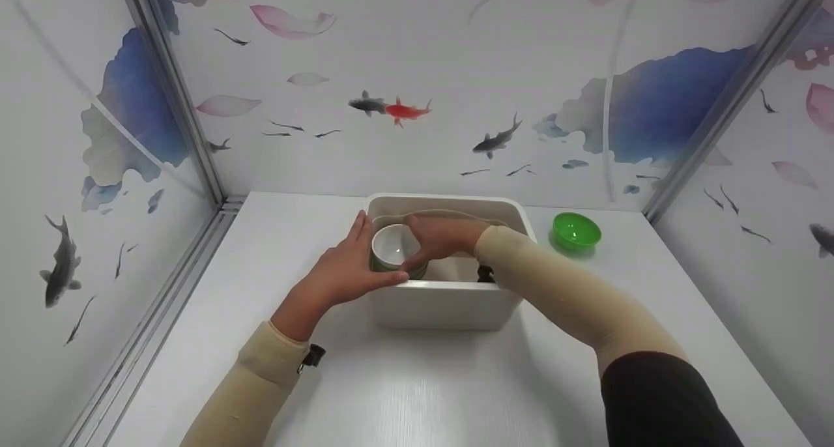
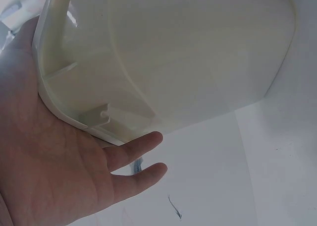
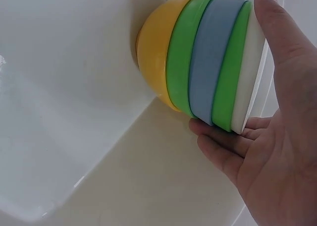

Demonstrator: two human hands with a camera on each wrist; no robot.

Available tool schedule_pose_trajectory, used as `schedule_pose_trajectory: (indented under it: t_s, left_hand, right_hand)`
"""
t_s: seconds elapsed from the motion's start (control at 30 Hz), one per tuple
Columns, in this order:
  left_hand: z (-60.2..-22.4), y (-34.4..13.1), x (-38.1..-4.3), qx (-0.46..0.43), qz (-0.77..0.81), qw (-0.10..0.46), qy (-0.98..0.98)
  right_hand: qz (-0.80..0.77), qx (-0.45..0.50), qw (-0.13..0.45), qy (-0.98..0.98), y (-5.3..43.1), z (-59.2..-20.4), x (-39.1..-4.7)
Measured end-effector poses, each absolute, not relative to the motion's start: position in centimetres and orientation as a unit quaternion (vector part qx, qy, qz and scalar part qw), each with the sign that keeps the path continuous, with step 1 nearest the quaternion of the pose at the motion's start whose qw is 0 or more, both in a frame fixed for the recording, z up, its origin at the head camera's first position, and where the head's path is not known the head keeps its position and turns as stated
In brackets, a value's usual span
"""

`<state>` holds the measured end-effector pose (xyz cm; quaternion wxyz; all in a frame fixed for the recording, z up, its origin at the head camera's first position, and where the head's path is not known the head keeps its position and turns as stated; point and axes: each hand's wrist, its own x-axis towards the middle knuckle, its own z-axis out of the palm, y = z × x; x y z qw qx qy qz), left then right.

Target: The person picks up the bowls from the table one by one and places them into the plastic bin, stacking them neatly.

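A white plastic bin (image 1: 443,310) stands on the table. Inside it, at the left, is a stack of nested bowls with a white bowl (image 1: 389,244) on top. From the side, the stack shows a yellow bowl (image 3: 156,52) lowest, then a green, a grey-blue bowl (image 3: 214,57), another green and the white one. My right hand (image 1: 449,235) reaches in and holds the stack near its top, thumb at the rim and fingers on the opposite side. Against the bin's left rim rests my left hand (image 1: 348,271), its fingers extended and its thumb along the front rim.
A single green bowl (image 1: 576,232) stands on the table (image 1: 456,388), right of the bin. White panels (image 1: 417,154) printed with fish and petals rise behind and at both sides. Metal frame posts (image 1: 179,95) run along the panel corners.
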<state>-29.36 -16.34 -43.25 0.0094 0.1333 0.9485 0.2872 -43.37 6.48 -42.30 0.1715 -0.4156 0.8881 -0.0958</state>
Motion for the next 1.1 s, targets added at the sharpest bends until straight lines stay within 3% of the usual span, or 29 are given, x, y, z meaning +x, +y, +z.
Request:
schedule_pose_trajectory:
  t_s: [0.33, 0.63, 0.87, 1.1]
  left_hand:
    - [-43.3, -16.2, -29.5, 0.136, 0.288, 0.013, 0.948]
    - [-43.1, -16.0, -29.3, 0.127, 0.292, 0.018, 0.948]
    - [-43.3, -16.1, -29.4, 0.127, 0.292, 0.019, 0.948]
    - [-43.1, -16.3, -29.3, 0.129, 0.289, 0.013, 0.948]
  right_hand:
    - [-0.125, -0.414, 0.172, 0.885, 7.6, -41.2, -43.8]
    - [-0.183, -0.392, 0.159, 0.888, 12.2, -36.9, -43.1]
    - [-0.275, -0.413, 0.072, 0.865, 17.3, -34.7, -41.8]
    - [-0.348, -0.394, -0.046, 0.850, 23.0, -35.7, -39.6]
